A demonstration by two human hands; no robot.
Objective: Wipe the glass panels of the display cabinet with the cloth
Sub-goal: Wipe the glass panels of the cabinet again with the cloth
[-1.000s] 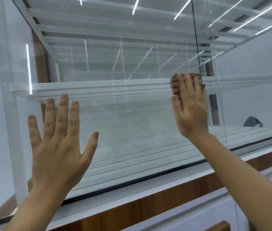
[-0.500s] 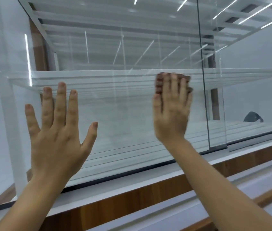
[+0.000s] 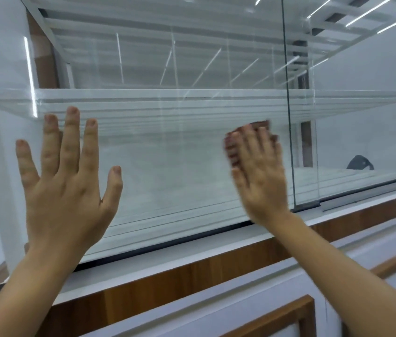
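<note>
My right hand [image 3: 260, 176], at three o'clock in view, presses a reddish-brown cloth [image 3: 233, 147] flat against the glass panel [image 3: 168, 166] with straight fingers, the cloth peeking out at the hand's eleven o'clock. My left hand [image 3: 68, 181], at nine o'clock, lies spread and released, holding nothing, against the same panel of the display cabinet [image 3: 192, 261].

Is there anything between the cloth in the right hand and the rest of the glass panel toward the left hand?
Nothing visible stands in the way. The right hand presses the cloth flat on the glass panel; bare glass runs across to the left hand, spread flat against the same panel, which would block only the far left part.
</note>
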